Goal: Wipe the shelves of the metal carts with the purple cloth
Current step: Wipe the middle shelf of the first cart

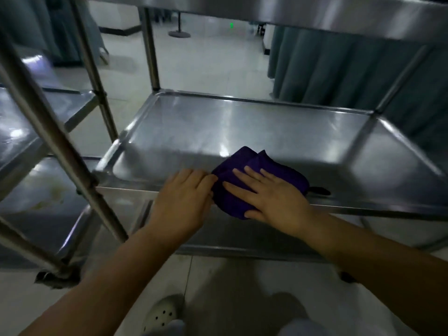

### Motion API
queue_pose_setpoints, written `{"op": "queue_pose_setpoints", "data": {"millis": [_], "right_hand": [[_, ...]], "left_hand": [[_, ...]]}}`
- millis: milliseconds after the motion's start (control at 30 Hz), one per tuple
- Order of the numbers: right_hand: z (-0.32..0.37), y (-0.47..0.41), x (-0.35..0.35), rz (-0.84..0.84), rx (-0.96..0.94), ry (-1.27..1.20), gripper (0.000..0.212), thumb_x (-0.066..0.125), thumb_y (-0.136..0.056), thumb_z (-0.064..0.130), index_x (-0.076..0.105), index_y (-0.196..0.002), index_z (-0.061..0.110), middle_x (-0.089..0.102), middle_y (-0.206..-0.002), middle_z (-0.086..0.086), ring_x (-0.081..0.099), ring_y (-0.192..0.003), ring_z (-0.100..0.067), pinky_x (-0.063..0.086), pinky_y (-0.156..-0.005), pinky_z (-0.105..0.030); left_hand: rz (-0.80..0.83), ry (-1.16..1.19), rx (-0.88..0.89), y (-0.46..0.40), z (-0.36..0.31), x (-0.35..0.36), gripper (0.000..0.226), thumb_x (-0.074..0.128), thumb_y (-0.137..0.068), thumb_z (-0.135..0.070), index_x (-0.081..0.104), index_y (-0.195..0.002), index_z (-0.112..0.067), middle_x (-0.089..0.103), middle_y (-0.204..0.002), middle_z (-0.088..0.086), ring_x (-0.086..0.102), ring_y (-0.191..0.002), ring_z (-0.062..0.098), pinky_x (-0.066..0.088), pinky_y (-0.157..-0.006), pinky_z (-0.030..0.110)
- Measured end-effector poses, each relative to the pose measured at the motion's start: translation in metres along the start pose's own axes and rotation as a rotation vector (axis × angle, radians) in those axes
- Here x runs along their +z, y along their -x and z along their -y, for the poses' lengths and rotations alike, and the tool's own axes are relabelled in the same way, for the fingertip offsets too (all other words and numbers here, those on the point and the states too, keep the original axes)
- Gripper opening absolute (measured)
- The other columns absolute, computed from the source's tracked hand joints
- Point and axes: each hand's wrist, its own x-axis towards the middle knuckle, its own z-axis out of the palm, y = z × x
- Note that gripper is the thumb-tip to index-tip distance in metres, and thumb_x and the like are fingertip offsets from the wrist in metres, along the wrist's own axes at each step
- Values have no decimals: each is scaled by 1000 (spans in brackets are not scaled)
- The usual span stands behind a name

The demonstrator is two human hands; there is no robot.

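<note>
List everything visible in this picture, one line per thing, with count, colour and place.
cloth: one, purple, bunched on the near edge of the middle shelf
cart: one, silver metal, straight ahead, with shelves above and below the one being wiped
second cart: one, silver metal, at left, its lower shelf stained
curtains: grey-green, behind the cart at right, more at far left
stand: one, dark, on the floor far back
floor: pale tiles
shoe: one, white with holes, bottom centre
left hand: one, fingers on the shelf edge, touching the cloth
right hand: one, flat on the cloth
</note>
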Motion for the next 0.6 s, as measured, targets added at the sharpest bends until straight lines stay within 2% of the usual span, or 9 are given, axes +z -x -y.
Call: {"op": "queue_pose_setpoints", "data": {"millis": [100,200,300,367,433,533,600], "right_hand": [[-34,50,7,-4,95,-5,84,60,-82,46,15,-151,28,38,-151,-12,41,-135,-34,37,-107,-49],[-65,99,10,13,222,-1,75,49,-86,50,20,-150,25,42,-149,-13,44,-133,-34,38,-104,-49],[-92,139,14,76,347,15,76,44,-87,55,15,-151,25,42,-149,-12,44,-133,-34,41,-103,-50],[-110,161,16,98,398,28,74,37,-88,60,20,-150,24,42,-148,-13,43,-134,-34,39,-104,-50],[-126,181,16,137,438,21,73,25,-90,66,24,-148,23,43,-148,-14,44,-133,-35,35,-105,-48],[-151,211,13,216,536,-48,75,25,-89,67,20,-150,23,40,-148,-18,41,-134,-37,29,-107,-49],[-167,236,7,189,620,-62,78,41,-90,58,10,-153,25,29,-154,-18,31,-141,-37,24,-114,-46]], "left_hand": [[82,27,95,-30,-35,15,37,42,-87,-30,66,-108,-11,67,-99,6,61,-87,24,47,-78,36],[143,25,194,-62,-73,30,43,40,-86,-34,65,-110,-9,68,-101,8,62,-92,27,49,-81,36],[242,2,251,-90,-104,45,60,36,-85,-44,61,-121,-2,65,-116,15,61,-108,32,47,-93,45],[321,3,282,-101,-121,54,75,22,-87,-54,48,-136,-3,51,-138,15,45,-131,29,31,-108,47],[360,-58,295,-106,-127,63,94,-2,-80,-68,23,-150,-10,23,-156,8,14,-146,21,6,-118,42],[404,-73,298,-106,-126,65,115,-34,-62,-75,2,-152,-14,-2,-159,2,-13,-144,11,-9,-117,37],[442,-85,302,-105,-126,63,119,-41,-53,-74,-8,-151,-15,-17,-154,-3,-24,-136,6,-13,-116,36]]}}
